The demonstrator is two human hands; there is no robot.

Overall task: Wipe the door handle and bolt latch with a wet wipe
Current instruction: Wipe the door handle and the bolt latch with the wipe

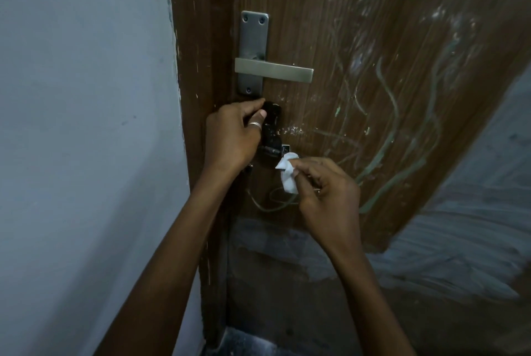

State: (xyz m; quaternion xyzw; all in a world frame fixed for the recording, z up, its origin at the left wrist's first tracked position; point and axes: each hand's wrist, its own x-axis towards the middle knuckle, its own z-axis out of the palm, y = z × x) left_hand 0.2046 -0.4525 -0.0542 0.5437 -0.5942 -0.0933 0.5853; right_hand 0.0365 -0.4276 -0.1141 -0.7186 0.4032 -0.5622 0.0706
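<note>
A steel lever door handle (274, 70) on its backplate sits on the brown wooden door (359, 54), untouched. Below it is a dark bolt latch (271, 137). My left hand (232, 137), a ring on the thumb, grips the upper part of the latch with thumb and fingers. My right hand (327, 191) pinches a crumpled white wet wipe (287, 173) and presses its tip against the lower right end of the latch. The left part of the latch is hidden behind my left hand.
The brown door frame (201, 68) runs down left of the latch, beside a pale blue wall (86, 97). The door carries green scribbles and white scratches (388, 114). A grey-blue wall or floor area (474, 226) shows at the lower right.
</note>
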